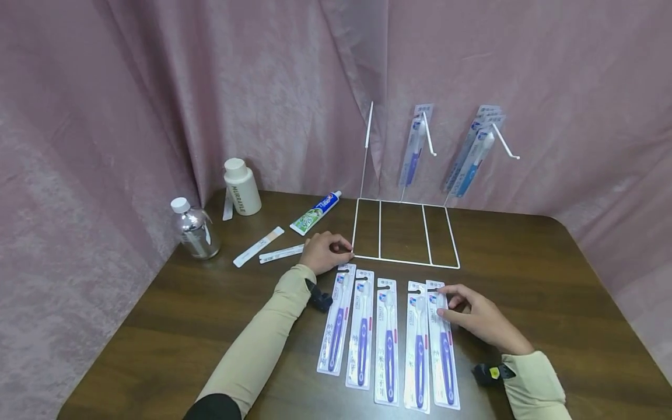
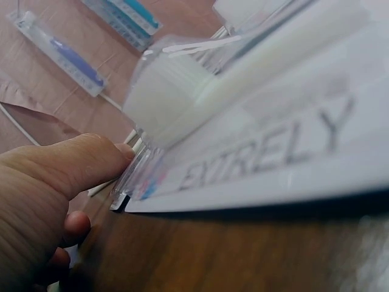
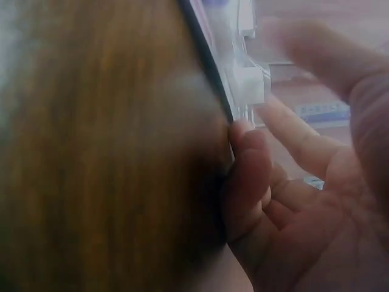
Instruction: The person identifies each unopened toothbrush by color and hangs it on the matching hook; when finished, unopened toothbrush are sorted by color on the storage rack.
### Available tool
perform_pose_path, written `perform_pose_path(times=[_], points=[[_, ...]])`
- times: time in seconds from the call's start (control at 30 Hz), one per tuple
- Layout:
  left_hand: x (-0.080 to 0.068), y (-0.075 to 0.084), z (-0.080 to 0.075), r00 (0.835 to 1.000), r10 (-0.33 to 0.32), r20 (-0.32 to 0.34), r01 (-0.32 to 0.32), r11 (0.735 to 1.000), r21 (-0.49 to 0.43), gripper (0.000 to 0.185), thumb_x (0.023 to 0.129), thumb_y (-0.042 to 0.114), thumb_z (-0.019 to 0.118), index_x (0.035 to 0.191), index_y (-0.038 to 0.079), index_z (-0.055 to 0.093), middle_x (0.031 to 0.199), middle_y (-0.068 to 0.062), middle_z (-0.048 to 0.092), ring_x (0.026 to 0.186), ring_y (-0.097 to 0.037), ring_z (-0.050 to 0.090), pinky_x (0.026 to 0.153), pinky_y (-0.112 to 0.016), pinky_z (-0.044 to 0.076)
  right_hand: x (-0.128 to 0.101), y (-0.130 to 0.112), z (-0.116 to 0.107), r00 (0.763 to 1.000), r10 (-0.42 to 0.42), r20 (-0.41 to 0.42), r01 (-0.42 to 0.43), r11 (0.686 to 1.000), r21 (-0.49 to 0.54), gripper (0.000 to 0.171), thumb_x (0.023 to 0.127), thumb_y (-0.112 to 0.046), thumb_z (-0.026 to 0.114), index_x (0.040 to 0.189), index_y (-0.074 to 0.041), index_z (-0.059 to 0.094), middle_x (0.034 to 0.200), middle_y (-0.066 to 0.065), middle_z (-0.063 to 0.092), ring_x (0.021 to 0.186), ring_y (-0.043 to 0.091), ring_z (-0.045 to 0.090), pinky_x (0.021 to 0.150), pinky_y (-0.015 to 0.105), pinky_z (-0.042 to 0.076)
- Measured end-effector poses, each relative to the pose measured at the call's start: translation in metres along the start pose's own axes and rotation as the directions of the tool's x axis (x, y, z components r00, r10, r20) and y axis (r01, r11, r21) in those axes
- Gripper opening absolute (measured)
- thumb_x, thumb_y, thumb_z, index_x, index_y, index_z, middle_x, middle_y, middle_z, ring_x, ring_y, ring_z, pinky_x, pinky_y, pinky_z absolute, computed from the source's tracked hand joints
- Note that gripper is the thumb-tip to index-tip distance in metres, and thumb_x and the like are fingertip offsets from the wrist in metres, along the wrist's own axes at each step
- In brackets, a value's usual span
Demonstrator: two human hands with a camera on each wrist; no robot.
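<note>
Several packaged purple toothbrushes (image 1: 389, 350) lie in a row on the table, printed cards upright toward me. My left hand (image 1: 322, 252) is at the front left corner of a white wire rack (image 1: 404, 260), just above the leftmost toothbrush pack (image 1: 337, 326). Its thumb (image 2: 91, 159) reaches to that pack's top end in the left wrist view; whether it pinches anything is hidden. My right hand (image 1: 480, 315) touches the right edge of the rightmost toothbrush pack (image 1: 446, 367), thumb and index finger spread apart. The right wrist view shows its fingers (image 3: 246, 176) against the pack's edge.
Toothbrush packs hang on the rack's middle hook (image 1: 429, 135) and right hook (image 1: 505, 142); the left hook (image 1: 369, 125) is bare. A toothpaste tube (image 1: 316, 213), slim white packets (image 1: 258, 247), a white bottle (image 1: 242, 188) and a silver bottle (image 1: 196, 232) stand or lie at left.
</note>
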State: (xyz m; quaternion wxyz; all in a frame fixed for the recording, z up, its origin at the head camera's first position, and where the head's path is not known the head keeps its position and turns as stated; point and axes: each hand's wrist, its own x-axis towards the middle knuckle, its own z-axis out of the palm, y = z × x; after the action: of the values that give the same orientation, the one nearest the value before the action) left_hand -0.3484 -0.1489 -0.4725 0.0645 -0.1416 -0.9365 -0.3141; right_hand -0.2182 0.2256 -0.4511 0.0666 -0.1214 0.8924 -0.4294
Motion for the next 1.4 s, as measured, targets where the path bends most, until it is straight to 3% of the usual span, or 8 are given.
perform_pose_path(times=[0.4, 0.73, 0.83, 0.9, 1.07, 1.13, 1.2, 1.4], points=[[0.003, -0.01, 0.001, 0.999, 0.023, -0.034, -0.024, 0.999, -0.036, 0.018, 0.083, 0.04, 0.087, 0.097, 0.032, 0.081, 0.087, 0.008, 0.062, 0.086, -0.014, 0.057, 0.081, -0.043, 0.036, -0.001, -0.009, 0.002, 0.991, -0.076, -0.107, 0.058, 0.985, -0.162, 0.036, 0.092, -0.019, 0.082, 0.123, -0.006, 0.07, 0.096, 0.006, 0.062, 0.074, 0.016, 0.051, 0.065, 0.029, 0.044], [-0.003, -0.018, -0.008, 0.999, -0.012, -0.041, 0.011, 1.0, -0.027, 0.02, 0.083, 0.041, 0.087, 0.098, 0.031, 0.081, 0.088, 0.007, 0.062, 0.088, -0.016, 0.056, 0.082, -0.043, 0.036, 0.013, -0.021, 0.002, 0.962, -0.17, -0.213, 0.14, 0.979, -0.148, 0.033, 0.094, -0.014, 0.079, 0.125, -0.011, 0.069, 0.084, 0.0, 0.068, 0.068, 0.013, 0.057, 0.061, 0.029, 0.046], [-0.005, -0.017, -0.01, 1.0, -0.009, -0.027, 0.008, 1.0, -0.028, 0.02, 0.083, 0.041, 0.087, 0.1, 0.03, 0.081, 0.089, 0.006, 0.063, 0.088, -0.017, 0.057, 0.083, -0.044, 0.036, 0.023, -0.035, -0.003, 0.907, -0.245, -0.342, 0.188, 0.963, -0.191, 0.036, 0.094, -0.012, 0.079, 0.129, -0.012, 0.069, 0.083, 0.001, 0.07, 0.06, 0.012, 0.054, 0.055, 0.028, 0.043], [-0.005, -0.017, -0.01, 1.0, -0.014, -0.028, 0.013, 1.0, -0.024, 0.019, 0.084, 0.039, 0.087, 0.099, 0.03, 0.081, 0.088, 0.006, 0.062, 0.088, -0.017, 0.057, 0.083, -0.044, 0.037, 0.035, -0.052, -0.008, 0.84, -0.311, -0.445, 0.227, 0.946, -0.233, 0.039, 0.094, -0.012, 0.079, 0.132, -0.014, 0.069, 0.084, 0.003, 0.071, 0.054, 0.011, 0.051, 0.05, 0.025, 0.04], [-0.003, -0.018, -0.006, 0.999, -0.01, -0.042, 0.01, 1.0, -0.009, 0.017, 0.083, 0.037, 0.088, 0.097, 0.03, 0.081, 0.085, 0.007, 0.061, 0.085, -0.015, 0.057, 0.082, -0.043, 0.037, 0.066, -0.104, -0.024, 0.587, -0.441, -0.679, 0.359, 0.893, -0.271, 0.044, 0.094, -0.01, 0.079, 0.135, -0.018, 0.071, 0.093, 0.009, 0.074, 0.051, 0.008, 0.046, 0.051, 0.017, 0.036], [-0.002, -0.016, -0.004, 0.999, 0.008, -0.04, -0.008, 1.0, -0.012, 0.017, 0.083, 0.038, 0.087, 0.097, 0.03, 0.081, 0.085, 0.007, 0.061, 0.085, -0.015, 0.057, 0.081, -0.043, 0.036, 0.073, -0.123, -0.031, 0.51, -0.457, -0.729, 0.401, 0.876, -0.268, 0.043, 0.094, -0.01, 0.079, 0.135, -0.02, 0.072, 0.096, 0.011, 0.075, 0.054, 0.007, 0.046, 0.055, 0.015, 0.037], [-0.001, -0.012, -0.002, 0.999, 0.026, -0.04, -0.027, 0.999, -0.018, 0.017, 0.084, 0.039, 0.086, 0.097, 0.03, 0.081, 0.085, 0.007, 0.061, 0.084, -0.014, 0.058, 0.081, -0.042, 0.037, 0.077, -0.136, -0.035, 0.476, -0.453, -0.754, 0.421, 0.87, -0.256, 0.043, 0.094, -0.011, 0.079, 0.135, -0.023, 0.073, 0.098, 0.01, 0.075, 0.054, 0.006, 0.047, 0.056, 0.014, 0.038], [-0.003, 0.0, 0.0, 0.999, 0.027, -0.036, -0.029, 0.999, -0.031, 0.017, 0.083, 0.038, 0.087, 0.097, 0.029, 0.081, 0.084, 0.007, 0.062, 0.083, -0.013, 0.057, 0.079, -0.042, 0.037, 0.09, -0.148, -0.037, 0.487, -0.461, -0.742, 0.397, 0.873, -0.283, 0.041, 0.094, -0.014, 0.078, 0.134, -0.023, 0.074, 0.097, 0.01, 0.075, 0.056, 0.007, 0.047, 0.056, 0.016, 0.036]])
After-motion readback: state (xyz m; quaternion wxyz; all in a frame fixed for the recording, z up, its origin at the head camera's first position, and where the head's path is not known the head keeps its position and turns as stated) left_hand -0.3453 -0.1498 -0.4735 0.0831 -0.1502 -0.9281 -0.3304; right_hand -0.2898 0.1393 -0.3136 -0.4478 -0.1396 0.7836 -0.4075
